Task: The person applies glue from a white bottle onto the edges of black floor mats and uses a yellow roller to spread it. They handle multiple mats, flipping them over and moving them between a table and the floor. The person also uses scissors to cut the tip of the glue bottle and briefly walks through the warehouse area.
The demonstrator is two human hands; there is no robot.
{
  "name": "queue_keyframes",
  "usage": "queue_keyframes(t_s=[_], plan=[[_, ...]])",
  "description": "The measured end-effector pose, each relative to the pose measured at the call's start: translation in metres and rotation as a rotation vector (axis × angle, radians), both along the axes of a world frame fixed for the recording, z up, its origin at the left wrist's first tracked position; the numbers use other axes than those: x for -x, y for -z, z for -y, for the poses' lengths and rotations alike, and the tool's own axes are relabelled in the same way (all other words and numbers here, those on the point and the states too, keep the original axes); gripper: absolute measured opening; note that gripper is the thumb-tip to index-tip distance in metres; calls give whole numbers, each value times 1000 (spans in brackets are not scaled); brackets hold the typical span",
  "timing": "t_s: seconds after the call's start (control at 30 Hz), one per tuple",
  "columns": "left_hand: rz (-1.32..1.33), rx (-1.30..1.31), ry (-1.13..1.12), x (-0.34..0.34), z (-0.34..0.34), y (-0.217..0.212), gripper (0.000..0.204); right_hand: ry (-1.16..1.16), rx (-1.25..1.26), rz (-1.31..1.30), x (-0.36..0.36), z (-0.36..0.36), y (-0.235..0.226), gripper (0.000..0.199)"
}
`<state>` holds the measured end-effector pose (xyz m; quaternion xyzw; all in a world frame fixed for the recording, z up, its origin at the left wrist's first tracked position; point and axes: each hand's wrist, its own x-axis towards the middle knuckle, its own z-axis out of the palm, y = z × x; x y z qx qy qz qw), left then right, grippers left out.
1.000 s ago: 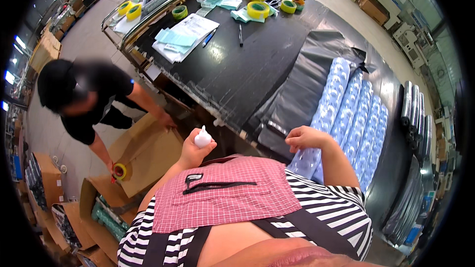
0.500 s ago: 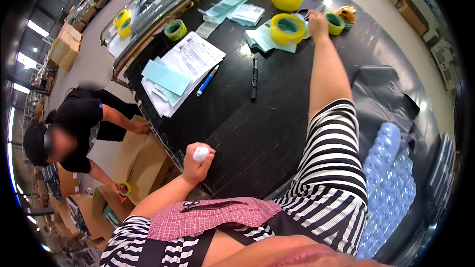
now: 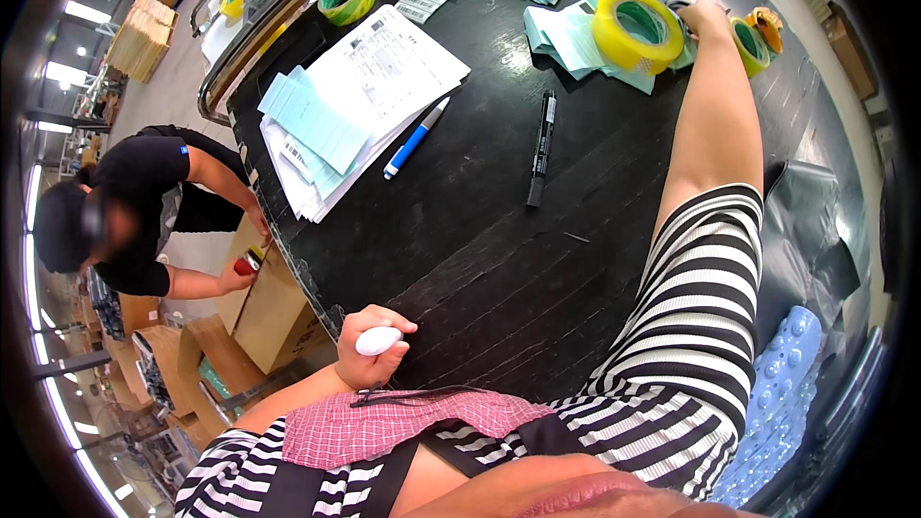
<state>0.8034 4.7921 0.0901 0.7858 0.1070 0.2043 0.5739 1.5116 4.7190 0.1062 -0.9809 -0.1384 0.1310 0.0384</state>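
Head view: left grip [image 3: 361, 363] is clasping a smooth, rounded white object [image 3: 378, 341]; right grip [image 3: 707, 19], closure unclear, is sitting beside yellow tape [image 3: 608, 34] toward the desk's [image 3: 460, 249] far edge.

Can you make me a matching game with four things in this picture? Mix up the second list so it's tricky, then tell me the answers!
Things:
1. left hand
2. pen
3. bubble wrap
4. right hand

Clues:
A. pale blue and bumpy
B. reaching out, beside a big yellow tape roll
C. its fingers are curled around a white object
D. lying along the edge of the white papers

Right pairs: 1-C, 2-D, 3-A, 4-B
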Motion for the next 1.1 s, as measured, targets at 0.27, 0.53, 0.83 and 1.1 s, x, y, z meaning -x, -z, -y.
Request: queue_keyframes(t_s=[0.27,0.53,0.83,1.1], plan=[[28,-38,-33,-1,-1,-2,37,675,-1581,-537,-27,46,14,20],[65,-105,-52,2,4,-12,30,-154,-2183,-543,151,134,-80,35],[219,-203,-31,-3,2,8,46,303,-2005,-610,590,349,-129,59],[261,357,307,45,95,-30,39,497,-2347,-50,886,542,-187,59]])
